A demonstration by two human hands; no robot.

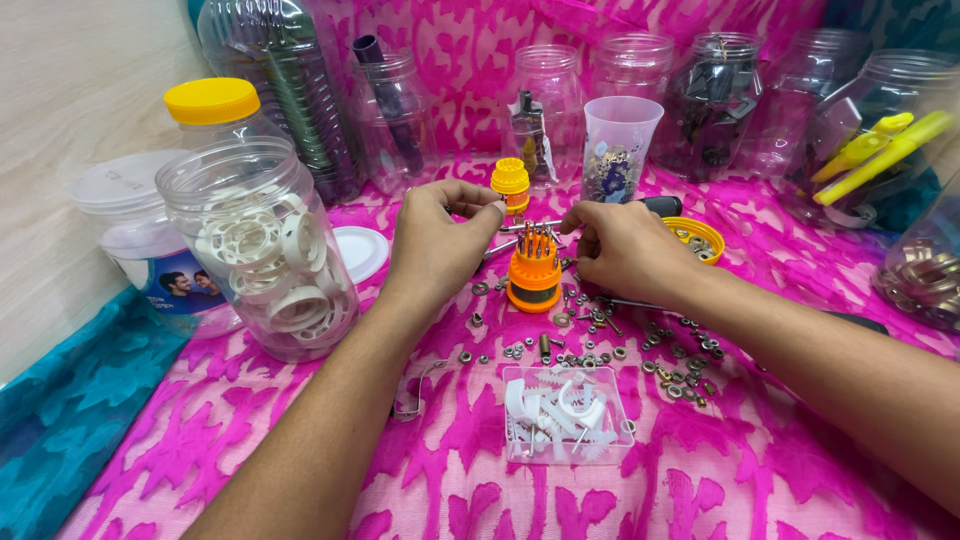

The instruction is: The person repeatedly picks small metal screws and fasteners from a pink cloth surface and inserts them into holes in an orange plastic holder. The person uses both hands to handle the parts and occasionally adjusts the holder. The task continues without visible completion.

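My left hand (440, 240) and my right hand (620, 250) meet above an orange bit holder (533, 272) that stands upright on the pink cloth with several screwdriver bits in it. Both hands pinch a thin metal screwdriver shaft (530, 225) that runs between them; its black handle (662, 205) pokes out behind my right hand. A small orange cap piece (510, 182) stands just behind the hands. Many loose nuts and washers (590, 335) lie scattered in front of the holder.
A clear box of white plastic clips (565, 412) sits near me. A big jar of white rings (260, 245) and a yellow-lidded jar (213, 105) stand at left. Clear jars (715, 100), a plastic cup (620, 145) and a yellow lid with hardware (697, 238) line the back.
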